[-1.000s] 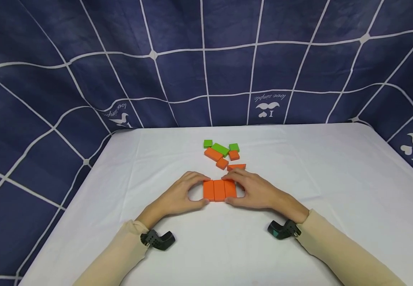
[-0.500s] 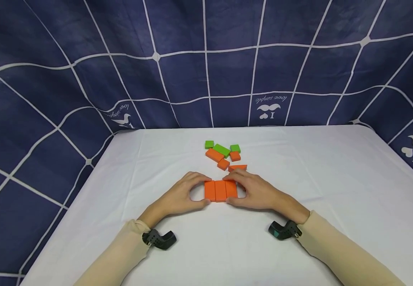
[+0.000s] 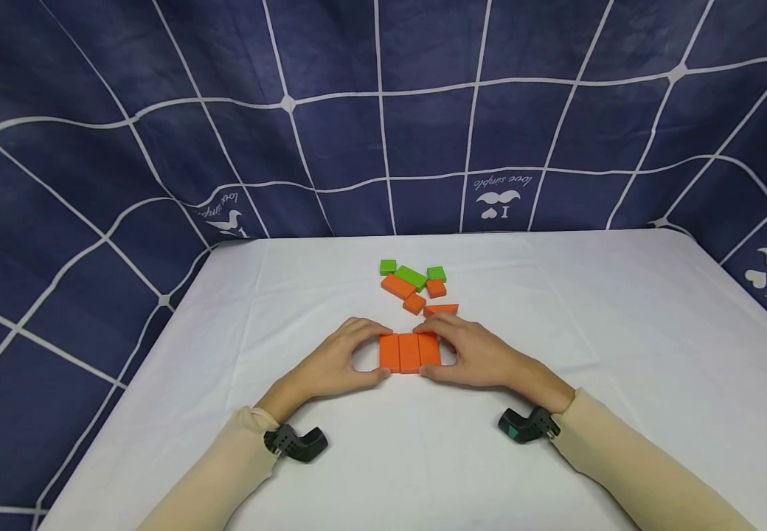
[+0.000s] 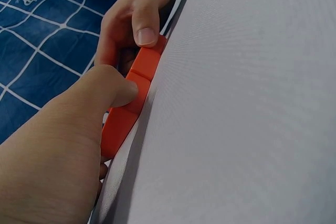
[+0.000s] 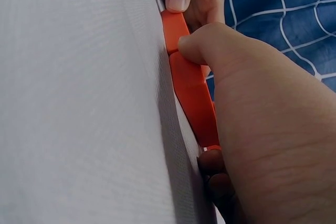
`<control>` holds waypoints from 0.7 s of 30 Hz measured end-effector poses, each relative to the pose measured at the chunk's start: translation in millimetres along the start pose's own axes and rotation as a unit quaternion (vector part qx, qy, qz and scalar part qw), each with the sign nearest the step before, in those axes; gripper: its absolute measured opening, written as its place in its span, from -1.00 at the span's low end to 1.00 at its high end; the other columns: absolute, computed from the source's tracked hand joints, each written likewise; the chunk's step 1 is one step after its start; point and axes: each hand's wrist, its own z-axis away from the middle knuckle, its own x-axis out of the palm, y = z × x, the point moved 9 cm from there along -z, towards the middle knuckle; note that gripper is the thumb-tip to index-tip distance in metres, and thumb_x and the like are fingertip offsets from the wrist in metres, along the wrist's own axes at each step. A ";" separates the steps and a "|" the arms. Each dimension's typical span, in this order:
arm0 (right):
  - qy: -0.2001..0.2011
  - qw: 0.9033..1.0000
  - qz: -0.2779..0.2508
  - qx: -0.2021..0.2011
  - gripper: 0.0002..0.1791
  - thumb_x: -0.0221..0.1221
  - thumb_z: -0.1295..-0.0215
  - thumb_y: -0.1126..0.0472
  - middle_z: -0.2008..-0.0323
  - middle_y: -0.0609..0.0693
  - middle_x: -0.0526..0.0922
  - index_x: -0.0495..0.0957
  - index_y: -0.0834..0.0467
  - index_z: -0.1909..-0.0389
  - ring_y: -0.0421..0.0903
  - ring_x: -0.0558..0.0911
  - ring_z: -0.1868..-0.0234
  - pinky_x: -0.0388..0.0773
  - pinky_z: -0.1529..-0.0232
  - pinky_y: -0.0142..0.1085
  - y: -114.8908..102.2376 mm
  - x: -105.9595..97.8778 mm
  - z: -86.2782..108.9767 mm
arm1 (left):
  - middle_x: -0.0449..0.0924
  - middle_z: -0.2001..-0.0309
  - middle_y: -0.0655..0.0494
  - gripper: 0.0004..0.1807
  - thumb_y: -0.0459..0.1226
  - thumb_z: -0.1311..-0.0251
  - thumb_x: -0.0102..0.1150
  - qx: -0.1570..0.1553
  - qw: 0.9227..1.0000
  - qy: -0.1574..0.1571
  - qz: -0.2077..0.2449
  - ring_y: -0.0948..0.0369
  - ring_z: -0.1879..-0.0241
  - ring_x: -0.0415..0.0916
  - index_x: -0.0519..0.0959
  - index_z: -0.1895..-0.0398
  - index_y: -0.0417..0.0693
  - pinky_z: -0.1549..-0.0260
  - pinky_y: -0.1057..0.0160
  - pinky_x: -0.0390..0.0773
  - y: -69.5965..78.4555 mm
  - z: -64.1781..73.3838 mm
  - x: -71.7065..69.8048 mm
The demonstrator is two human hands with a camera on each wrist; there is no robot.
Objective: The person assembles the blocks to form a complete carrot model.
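Three orange rectangular blocks lie side by side on the white cloth, at the centre of the head view. My left hand point(image 3: 337, 361) pinches the left orange block point(image 3: 389, 352) between its thumb at the near end and fingers at the far end. Between the hands sits the middle orange block point(image 3: 409, 354). The right orange block point(image 3: 431, 351) is pinched the same way by my right hand point(image 3: 473, 354). Both thumbs press the blocks' near faces in the wrist views, where the row point(image 4: 122, 124) touches the cloth. Some fingertips are hidden behind the blocks.
Just beyond the hands are loose blocks: an orange triangular block point(image 3: 441, 310), small orange blocks point(image 3: 414, 303), a longer orange block point(image 3: 398, 286), a green rectangular block point(image 3: 411, 277) and small green blocks point(image 3: 388, 267). A dark blue checked curtain point(image 3: 330, 140) hangs behind the white table point(image 3: 556, 295).
Both hands keep the same hold on the row of orange blocks. Only a slight shift of the whole head view shows; the blocks stay in place.
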 end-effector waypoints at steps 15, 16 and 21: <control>-0.004 1.000 -0.004 -0.002 -0.37 0.34 -0.25 -0.19 -0.29 -0.10 0.54 0.54 -0.05 -0.29 0.03 0.51 -0.38 0.47 -0.37 0.07 0.0 -0.1 -0.5 | 0.52 -0.27 0.25 -0.38 -0.02 -0.14 0.43 -0.003 1.000 -0.002 0.001 0.22 -0.33 0.36 0.55 -0.31 0.18 -0.37 -0.01 0.42 0.9 -0.4 -0.6; -0.005 1.000 -0.005 -0.002 -0.37 0.34 -0.25 -0.19 -0.28 -0.10 0.54 0.53 -0.05 -0.29 0.03 0.52 -0.37 0.47 -0.37 0.07 0.1 0.0 -0.6 | 0.52 -0.27 0.25 -0.38 -0.02 -0.14 0.43 -0.003 1.000 -0.002 0.000 0.22 -0.33 0.36 0.55 -0.31 0.18 -0.37 -0.01 0.42 0.7 -0.4 -0.6; -0.004 1.000 -0.002 -0.003 -0.37 0.34 -0.25 -0.20 -0.27 -0.11 0.55 0.53 -0.05 -0.29 0.00 0.55 -0.34 0.49 -0.35 0.05 1.0 0.3 -0.8 | 0.51 -0.27 0.25 -0.38 0.00 -0.15 0.42 -0.005 1.000 -0.004 -0.003 0.23 -0.33 0.36 0.54 -0.31 0.18 -0.38 0.00 0.42 -0.3 -0.8 0.2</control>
